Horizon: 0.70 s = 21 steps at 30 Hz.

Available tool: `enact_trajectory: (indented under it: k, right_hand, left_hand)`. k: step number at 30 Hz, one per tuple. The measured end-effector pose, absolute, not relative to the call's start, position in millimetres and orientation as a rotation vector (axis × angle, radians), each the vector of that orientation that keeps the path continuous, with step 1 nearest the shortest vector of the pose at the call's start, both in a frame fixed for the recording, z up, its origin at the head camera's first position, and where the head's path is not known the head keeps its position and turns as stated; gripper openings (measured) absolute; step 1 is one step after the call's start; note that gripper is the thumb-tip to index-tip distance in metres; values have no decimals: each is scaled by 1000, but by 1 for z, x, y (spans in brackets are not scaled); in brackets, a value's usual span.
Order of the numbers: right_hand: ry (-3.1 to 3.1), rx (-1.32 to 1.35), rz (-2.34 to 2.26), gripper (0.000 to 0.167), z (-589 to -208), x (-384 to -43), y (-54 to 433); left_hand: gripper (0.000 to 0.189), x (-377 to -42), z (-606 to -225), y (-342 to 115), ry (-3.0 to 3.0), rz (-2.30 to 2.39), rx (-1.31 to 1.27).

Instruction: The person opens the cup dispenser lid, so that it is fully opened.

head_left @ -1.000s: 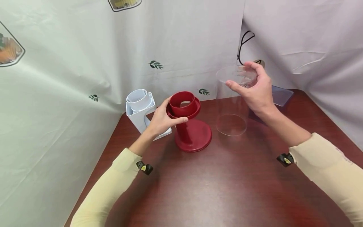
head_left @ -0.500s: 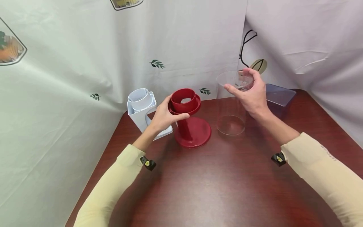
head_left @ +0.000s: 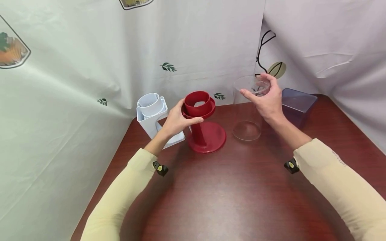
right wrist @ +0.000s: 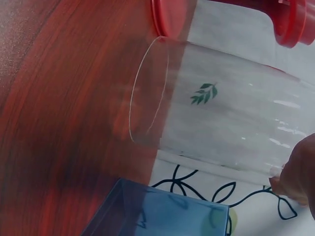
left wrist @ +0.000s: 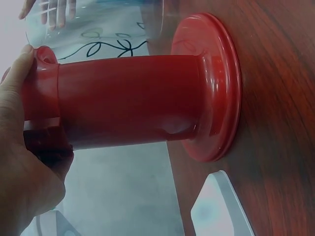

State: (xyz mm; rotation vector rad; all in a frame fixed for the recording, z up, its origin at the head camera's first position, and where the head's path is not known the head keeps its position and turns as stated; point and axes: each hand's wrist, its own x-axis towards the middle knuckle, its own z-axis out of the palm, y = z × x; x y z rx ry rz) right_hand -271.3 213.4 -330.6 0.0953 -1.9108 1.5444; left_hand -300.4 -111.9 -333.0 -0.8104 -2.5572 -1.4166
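Observation:
My left hand (head_left: 176, 118) grips the upper collar of a red plastic stand (head_left: 208, 137), thumb across the front and fingers round the back left. This stand has a round flared base, a thick column and an open ring at the top, and it is upright. My right hand (head_left: 269, 100) grips the top of a tall clear cylinder (head_left: 246, 113), thumb and fingers spread around its rim. In the right wrist view the cylinder (right wrist: 216, 108) stands beside the red base, with only part of the hand visible. The cylinder's lower rim is close over the table.
Left of the red stand is a white plastic holder (head_left: 150, 117) with a round cup and a cut-out side. A bluish transparent box (head_left: 297, 100) stands at the back right of the dark red wooden table (head_left: 226, 201). Printed white cloth (head_left: 196, 43) hangs behind.
The red stand has moved slightly back in my left hand. My right hand has come a little lower and leftward with the cylinder, uncovering more of the bluish box.

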Motion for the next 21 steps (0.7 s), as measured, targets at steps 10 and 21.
enact_trajectory:
  k: [10,21]
  right_hand:
    - [-1919,65,1539,83,-340,-278,210]
    - [-1901,69,1517,83,-345,-286,211]
  left_hand:
    - [90,-308,-333,-111,-2554,-1432,-829]
    - [87,-321,-335,-109,-2526,-1428,-845]
